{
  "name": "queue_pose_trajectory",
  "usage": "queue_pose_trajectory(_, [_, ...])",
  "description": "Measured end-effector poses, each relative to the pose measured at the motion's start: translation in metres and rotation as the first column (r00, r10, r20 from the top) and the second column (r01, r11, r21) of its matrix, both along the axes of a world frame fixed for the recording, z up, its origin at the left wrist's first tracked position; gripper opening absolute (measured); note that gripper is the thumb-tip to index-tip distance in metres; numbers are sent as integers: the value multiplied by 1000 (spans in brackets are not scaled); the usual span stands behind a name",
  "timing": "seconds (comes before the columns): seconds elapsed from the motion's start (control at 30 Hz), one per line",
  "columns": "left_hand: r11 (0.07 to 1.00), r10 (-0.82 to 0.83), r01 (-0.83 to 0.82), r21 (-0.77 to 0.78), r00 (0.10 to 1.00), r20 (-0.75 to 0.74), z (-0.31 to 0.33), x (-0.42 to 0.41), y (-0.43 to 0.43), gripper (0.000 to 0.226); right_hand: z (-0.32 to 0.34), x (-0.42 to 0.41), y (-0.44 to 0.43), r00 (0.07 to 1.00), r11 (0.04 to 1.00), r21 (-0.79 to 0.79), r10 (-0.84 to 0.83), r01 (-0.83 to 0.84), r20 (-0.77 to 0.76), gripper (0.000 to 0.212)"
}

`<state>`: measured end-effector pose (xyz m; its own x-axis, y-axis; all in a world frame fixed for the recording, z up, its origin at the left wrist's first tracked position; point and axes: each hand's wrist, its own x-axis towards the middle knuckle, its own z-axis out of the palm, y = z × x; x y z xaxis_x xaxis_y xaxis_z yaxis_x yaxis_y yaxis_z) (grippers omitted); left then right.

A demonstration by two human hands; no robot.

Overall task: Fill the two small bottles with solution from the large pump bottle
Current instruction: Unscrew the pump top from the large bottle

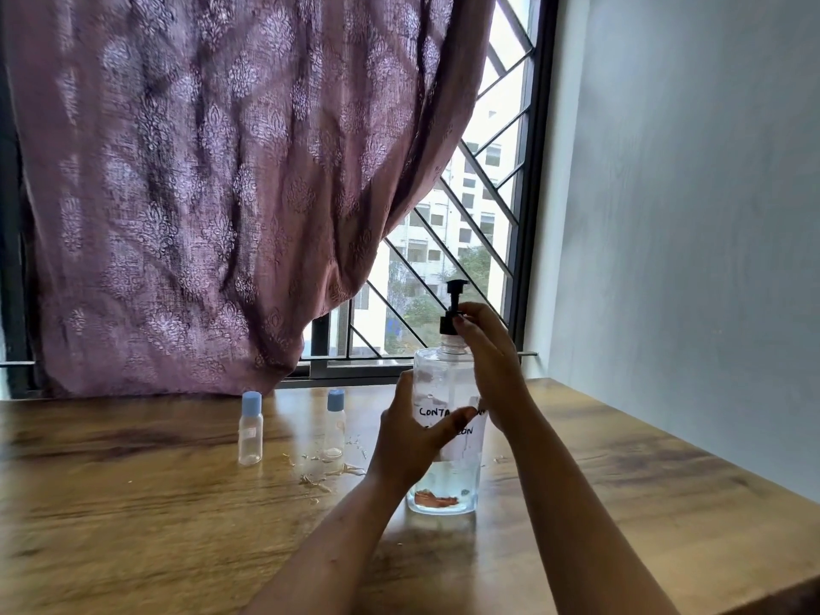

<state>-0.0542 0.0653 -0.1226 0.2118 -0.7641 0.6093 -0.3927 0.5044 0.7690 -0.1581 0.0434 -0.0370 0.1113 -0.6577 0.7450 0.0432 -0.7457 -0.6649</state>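
Observation:
The large clear pump bottle (446,481) stands upright on the wooden table (133,503), with a white handwritten label and a black pump head on top. A little clear liquid lies in its bottom. My left hand (410,437) wraps the bottle's body at the label. My right hand (490,361) reaches up its right side, fingertips closed on the black pump collar (448,325). Two small clear bottles with blue caps stand upright to the left: one (250,430) further left, the other (335,426) nearer the big bottle. Both caps are on.
Small scraps or spilled droplets (328,472) lie on the table between the small bottles and the pump bottle. A purple patterned curtain (199,193) hangs behind the table, over a barred window (466,241). A pale wall (687,215) borders the table's right side.

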Motion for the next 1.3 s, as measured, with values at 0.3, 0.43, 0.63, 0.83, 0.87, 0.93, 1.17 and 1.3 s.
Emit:
queue_pose_trajectory(0.3, [999, -40, 40, -19, 999, -26, 5, 0, 7, 72, 2, 5, 2, 978, 981, -65, -189, 183, -92, 29])
queue_pose_trajectory(0.43, [999, -24, 23, -23, 1000, -13, 1, 0, 2, 90, 8, -2, 3, 999, 998, 58, 33, -31, -36, 18])
queue_pose_trajectory(0.63, [1000, -9, 9, -4, 1000, -24, -2, 1, -4, 96, 16, -8, 8, 982, 995, 66, 86, -75, -170, 24])
queue_pose_trajectory(0.83, [999, 22, -21, -39, 1000, 20, 2, -1, 4, 85, 27, -12, 8, 966, 991, 102, 104, -82, -237, 17])
queue_pose_trajectory(0.87, [998, 35, -34, -44, 999, 31, 2, 0, 5, 87, 28, -13, 8, 966, 991, 100, 114, -93, -231, 18])
queue_pose_trajectory(0.93, [997, 62, -59, -50, 997, 54, 2, 1, 5, 91, 29, -13, 7, 973, 993, 89, 93, -75, -210, 21])
queue_pose_trajectory(1.17, [991, 122, -115, -69, 988, 98, -1, 2, 6, 94, 30, -16, 11, 963, 982, 170, 118, -77, -244, 27])
queue_pose_trajectory(1.3, [986, 149, -137, -100, 981, 128, 0, 1, 7, 90, 30, -15, 13, 945, 994, 40, -84, 102, -315, 34])
